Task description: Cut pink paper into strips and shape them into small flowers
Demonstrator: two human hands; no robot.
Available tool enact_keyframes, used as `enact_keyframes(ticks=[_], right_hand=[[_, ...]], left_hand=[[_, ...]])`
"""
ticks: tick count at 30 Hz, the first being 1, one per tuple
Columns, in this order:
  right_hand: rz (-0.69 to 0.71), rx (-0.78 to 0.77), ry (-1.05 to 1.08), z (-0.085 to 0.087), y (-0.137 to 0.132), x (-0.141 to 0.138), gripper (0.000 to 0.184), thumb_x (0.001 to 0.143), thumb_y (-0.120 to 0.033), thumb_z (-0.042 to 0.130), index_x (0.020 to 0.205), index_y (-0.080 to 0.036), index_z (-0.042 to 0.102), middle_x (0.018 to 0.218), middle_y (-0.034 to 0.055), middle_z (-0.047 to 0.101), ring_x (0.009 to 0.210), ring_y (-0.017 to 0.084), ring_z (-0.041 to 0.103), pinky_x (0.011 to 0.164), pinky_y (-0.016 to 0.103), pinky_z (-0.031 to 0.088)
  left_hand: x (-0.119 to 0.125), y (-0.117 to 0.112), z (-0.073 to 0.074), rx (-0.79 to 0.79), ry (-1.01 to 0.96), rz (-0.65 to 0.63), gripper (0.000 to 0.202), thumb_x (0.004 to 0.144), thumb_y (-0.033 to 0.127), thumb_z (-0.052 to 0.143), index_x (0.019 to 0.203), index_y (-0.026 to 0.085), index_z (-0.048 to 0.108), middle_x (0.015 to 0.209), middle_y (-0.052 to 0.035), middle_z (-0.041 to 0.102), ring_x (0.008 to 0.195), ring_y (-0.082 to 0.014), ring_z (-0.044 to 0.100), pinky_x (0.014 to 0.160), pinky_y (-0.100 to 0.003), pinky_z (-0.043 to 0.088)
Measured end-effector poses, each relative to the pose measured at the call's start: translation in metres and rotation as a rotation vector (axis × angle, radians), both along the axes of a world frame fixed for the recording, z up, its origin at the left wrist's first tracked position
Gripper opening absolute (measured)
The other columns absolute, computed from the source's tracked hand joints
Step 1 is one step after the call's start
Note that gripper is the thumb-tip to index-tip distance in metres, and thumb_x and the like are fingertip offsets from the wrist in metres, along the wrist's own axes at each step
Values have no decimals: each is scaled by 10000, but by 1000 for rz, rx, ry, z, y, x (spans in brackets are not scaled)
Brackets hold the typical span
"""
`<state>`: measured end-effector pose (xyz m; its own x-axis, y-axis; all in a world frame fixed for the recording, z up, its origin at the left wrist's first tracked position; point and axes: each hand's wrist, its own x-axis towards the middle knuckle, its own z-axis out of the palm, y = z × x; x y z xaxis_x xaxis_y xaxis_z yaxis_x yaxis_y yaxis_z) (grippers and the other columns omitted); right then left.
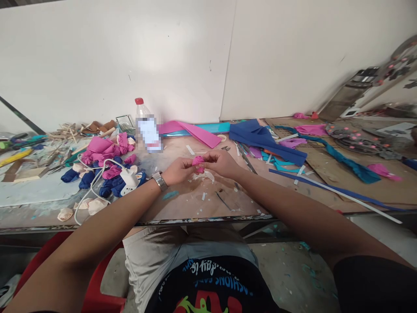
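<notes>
A small pink rolled flower (pixel 198 161), apparently of crepe paper or cloth, is held between both hands above the worktable (pixel 182 206). My left hand (pixel 178 171), with a metal watch at the wrist, pinches its left side. From the right, my right hand (pixel 223 163) grips the same flower with thumb and fingers. The lower part of the flower is partly hidden by the fingers. Just below the hands, a curved white scrap (pixel 207 175) lies on the table.
Finished-looking pink rosettes (pixel 101 150) and navy rosettes (pixel 114 186) are heaped at left, beside a white charger and cable (pixel 129 177). Behind stand a red-capped bottle (pixel 139 104) and a phone (pixel 150 134). Navy material (pixel 260 139), a pink strip (pixel 202 134) and a white stick (pixel 355 201) lie back and right.
</notes>
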<state>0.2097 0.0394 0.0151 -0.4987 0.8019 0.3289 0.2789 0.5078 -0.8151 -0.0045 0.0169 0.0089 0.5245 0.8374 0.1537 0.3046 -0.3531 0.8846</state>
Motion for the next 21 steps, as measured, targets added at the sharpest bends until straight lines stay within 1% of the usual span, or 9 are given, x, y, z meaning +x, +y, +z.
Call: enact_keyframes(ticks=[2,4,7,10,15,18,21], right_hand=[[15,-51,44,-1,0,-1,441,761,-600,759,819,-163,735,752,35,716,696,170,620,623,276,483],[40,-69,49,0,-1,-1,455,753,-605,767,850,-161,742,768,43,724,719,178,630,637,282,498],[76,-57,24,3,-3,-1,472,754,-592,776,933,-156,758,825,54,743,754,182,641,663,282,508],[82,-46,22,3,-3,0,468,780,-581,759,969,-153,767,867,65,754,768,184,650,679,282,506],[85,-52,43,0,0,0,431,789,-564,757,897,-147,772,820,58,747,740,178,647,671,280,488],[62,-61,85,-1,-1,-1,413,778,-551,772,848,-145,758,781,47,725,713,166,626,658,275,473],[40,-62,106,-1,-2,-2,402,778,-547,774,795,-147,742,732,29,692,673,147,587,633,265,450]], left_hand=[[-1,0,0,27,15,0,490,931,560,586,969,113,784,879,-76,768,696,-145,624,654,-241,451],[-2,1,0,47,31,-7,482,932,555,588,953,116,786,872,-68,768,708,-149,631,671,-245,456],[-3,3,-3,67,58,-31,477,934,551,582,920,116,778,846,-57,757,717,-153,633,685,-250,459],[-3,3,-5,66,69,-67,463,947,536,563,940,123,773,871,-59,759,750,-162,649,711,-258,469],[-2,1,-4,56,83,-70,428,953,505,565,940,135,780,927,-74,780,809,-185,686,767,-274,494],[-1,0,-1,46,93,-48,424,947,509,574,928,141,783,924,-75,792,794,-187,696,747,-272,498],[-1,0,-1,40,88,-28,439,942,525,574,936,136,777,911,-74,796,752,-176,686,694,-258,482]])
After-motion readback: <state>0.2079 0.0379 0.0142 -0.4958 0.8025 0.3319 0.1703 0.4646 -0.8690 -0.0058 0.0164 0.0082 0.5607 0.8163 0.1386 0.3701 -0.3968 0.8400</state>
